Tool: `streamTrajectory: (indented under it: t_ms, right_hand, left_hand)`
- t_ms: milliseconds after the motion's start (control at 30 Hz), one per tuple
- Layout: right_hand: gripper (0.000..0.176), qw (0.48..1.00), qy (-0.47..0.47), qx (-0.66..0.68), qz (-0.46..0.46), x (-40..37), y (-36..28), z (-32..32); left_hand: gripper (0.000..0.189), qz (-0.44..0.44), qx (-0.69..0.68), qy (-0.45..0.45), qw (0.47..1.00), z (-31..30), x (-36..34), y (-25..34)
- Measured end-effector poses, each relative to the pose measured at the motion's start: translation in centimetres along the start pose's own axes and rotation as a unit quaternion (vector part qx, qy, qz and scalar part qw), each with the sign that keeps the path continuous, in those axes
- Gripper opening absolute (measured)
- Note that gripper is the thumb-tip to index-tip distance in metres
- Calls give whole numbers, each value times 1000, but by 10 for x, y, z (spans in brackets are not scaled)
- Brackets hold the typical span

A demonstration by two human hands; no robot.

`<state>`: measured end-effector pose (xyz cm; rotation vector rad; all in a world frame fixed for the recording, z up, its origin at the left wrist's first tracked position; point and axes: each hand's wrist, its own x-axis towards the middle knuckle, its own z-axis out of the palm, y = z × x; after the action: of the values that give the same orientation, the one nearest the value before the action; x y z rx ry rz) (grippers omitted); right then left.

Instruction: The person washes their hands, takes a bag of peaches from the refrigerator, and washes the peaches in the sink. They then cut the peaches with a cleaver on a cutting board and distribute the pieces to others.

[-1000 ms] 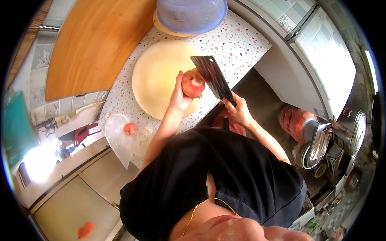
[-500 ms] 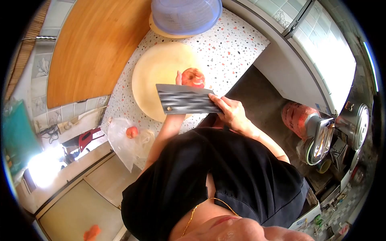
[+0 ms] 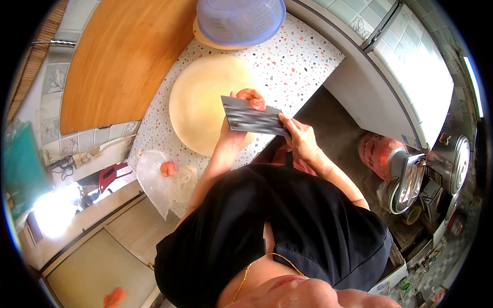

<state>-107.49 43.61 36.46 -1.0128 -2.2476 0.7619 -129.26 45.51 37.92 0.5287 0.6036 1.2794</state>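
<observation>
A cleaver (image 3: pixel 254 119) with a broad, dimpled blade is in my right hand (image 3: pixel 303 139), which is closed round its handle. The blade spans across in front of my left hand (image 3: pixel 232 135) and hides most of its fingers. A round red fruit that looks like a tomato (image 3: pixel 251 96) shows just past the blade's far edge, held by my left hand. Both hands are over the near right edge of a round wooden cutting board (image 3: pixel 203 105). Whether the blade is cutting into the tomato cannot be made out.
A blue plastic basket (image 3: pixel 240 20) stands at the counter's back. Left of the board, a clear plastic bag (image 3: pixel 153 177) lies with another red fruit (image 3: pixel 168 168). The speckled countertop (image 3: pixel 292 56) ends at the right, near a white refrigerator (image 3: pixel 382 97). A wooden panel (image 3: pixel 128 66) stands at left.
The cleaver and both hands have shifted to the right and slightly away from me. The tomato has turned and is now partly covered by the blade.
</observation>
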Motion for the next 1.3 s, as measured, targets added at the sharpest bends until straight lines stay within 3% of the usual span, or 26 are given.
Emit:
streamTrajectory:
  t_ms: [33,67,133,167,200,267,433,533,600,700,1000,1067,1133,1200,1300]
  right_hand:
    - [57,1000,-4,-9,23,0,-1,-1]
    - [57,1000,-3,-10,22,0,2,1]
    - [47,993,84,54,70,-3,10,9]
    - [35,987,97,75,101,-2,12,10]
    - [26,976,101,121,151,0,11,8]
    - [26,967,74,135,204,2,14,-3]
    - [22,959,81,121,244,13,30,-17]
    - [25,947,25,124,296,16,55,-4]
    - [29,915,51,220,333,16,62,9]
    - [35,938,26,138,316,21,70,7]
    - [41,945,80,154,279,28,45,17]
    - [36,965,55,88,239,34,34,6]
    - [28,959,-2,112,261,40,11,-11]
    - [24,967,14,121,222,36,5,-10]
    - [31,994,-9,64,92,37,-8,-16]
  left_hand:
    - [58,0,22,37,999,12,-2,5]
    - [60,20,-61,-19,998,-4,1,-2]
    - [62,-37,-51,150,987,17,-8,8]
    - [63,-38,-40,40,998,18,-10,14]
    - [61,-55,-6,69,996,23,-10,13]
    - [62,-86,-28,192,977,16,-10,4]
    - [61,-93,-77,141,983,-9,-4,-1]
    - [62,-99,-136,100,981,-22,0,-2]
    - [67,-83,-101,115,985,-17,-1,0]
    - [66,-74,-102,137,983,-24,-2,-2]
    - [62,-61,-69,123,988,-50,-15,-3]
    - [59,-51,-36,111,992,-55,-19,-5]
    - [61,-40,1,91,995,-55,-15,-1]
    - [71,-46,54,61,996,-45,-15,5]
    - [71,-34,51,102,993,-24,-13,9]
